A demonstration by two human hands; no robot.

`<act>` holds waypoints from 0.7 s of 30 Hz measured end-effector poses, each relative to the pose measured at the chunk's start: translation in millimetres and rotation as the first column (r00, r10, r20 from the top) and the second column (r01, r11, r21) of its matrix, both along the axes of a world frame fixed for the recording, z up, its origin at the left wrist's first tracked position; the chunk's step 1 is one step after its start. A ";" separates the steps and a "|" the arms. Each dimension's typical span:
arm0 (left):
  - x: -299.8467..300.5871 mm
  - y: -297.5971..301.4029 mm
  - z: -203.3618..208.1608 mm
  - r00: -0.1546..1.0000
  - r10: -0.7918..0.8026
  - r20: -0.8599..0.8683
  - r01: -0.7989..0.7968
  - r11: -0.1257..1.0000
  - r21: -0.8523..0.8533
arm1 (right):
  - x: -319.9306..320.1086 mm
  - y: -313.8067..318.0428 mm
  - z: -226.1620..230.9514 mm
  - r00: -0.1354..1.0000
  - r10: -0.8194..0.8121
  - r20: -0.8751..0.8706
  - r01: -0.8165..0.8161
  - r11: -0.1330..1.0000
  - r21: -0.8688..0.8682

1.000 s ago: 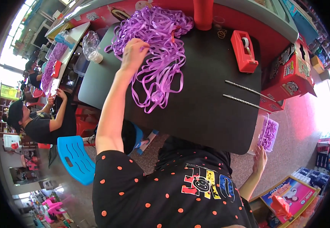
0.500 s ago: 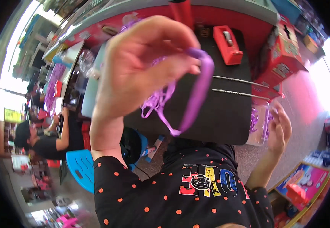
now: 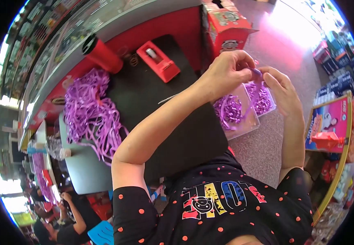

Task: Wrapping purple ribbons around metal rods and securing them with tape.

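Note:
Held up over the table's right edge, my left hand (image 3: 232,73) pinches a strip of purple ribbon (image 3: 255,96) between thumb and fingertips. My right hand (image 3: 282,87) meets it there, its fingers closed on the same ribbon. The strip hangs down in front of clear plastic boxes (image 3: 248,125) that hold curled purple ribbon (image 3: 228,109). A large heap of flat purple ribbon (image 3: 89,112) lies at the table's left side. One end of a metal rod (image 3: 167,99) shows beside my left forearm, which hides the rest.
On the dark table (image 3: 185,136) stand a red tape dispenser (image 3: 160,64) and a red cylinder (image 3: 105,57). A red carton (image 3: 228,28) is beyond the far right corner. Another person (image 3: 69,224) sits at lower left, near a blue stool (image 3: 101,233). A framed poster (image 3: 330,122) leans at right.
My left hand has swung right and away from me with the ribbon. My right hand has risen and now grips the ribbon too. The view has turned rightward.

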State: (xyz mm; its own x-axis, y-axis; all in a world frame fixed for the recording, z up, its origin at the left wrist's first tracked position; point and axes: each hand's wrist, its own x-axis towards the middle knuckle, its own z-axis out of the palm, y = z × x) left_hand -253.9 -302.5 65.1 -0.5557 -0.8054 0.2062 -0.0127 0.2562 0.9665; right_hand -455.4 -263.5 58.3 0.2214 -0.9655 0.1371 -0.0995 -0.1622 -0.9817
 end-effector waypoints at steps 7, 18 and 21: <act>-17.7 -61.3 -39.0 0.982 -0.171 -0.079 0.188 0.932 0.312 | -23.2 -36.5 -46.2 0.980 -0.104 -0.168 0.112 0.993 0.040; 38.0 -80.4 -89.1 0.900 -0.119 0.419 0.094 0.992 0.079 | 20.0 -75.5 -132.3 0.996 0.070 0.058 -0.084 0.950 0.300; 51.0 -72.0 -86.4 0.889 -0.097 0.447 0.059 0.993 0.098 | 32.8 -76.4 -147.1 0.985 0.122 0.122 -0.154 0.938 0.309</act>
State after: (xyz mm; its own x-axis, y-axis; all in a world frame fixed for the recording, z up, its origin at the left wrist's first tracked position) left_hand -202.9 -374.5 -21.3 -0.6355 -0.7586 -0.1436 -0.4342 0.1973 0.8789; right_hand -422.6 -339.9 -88.8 0.3564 -0.9234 -0.1424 0.0030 0.1535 -0.9881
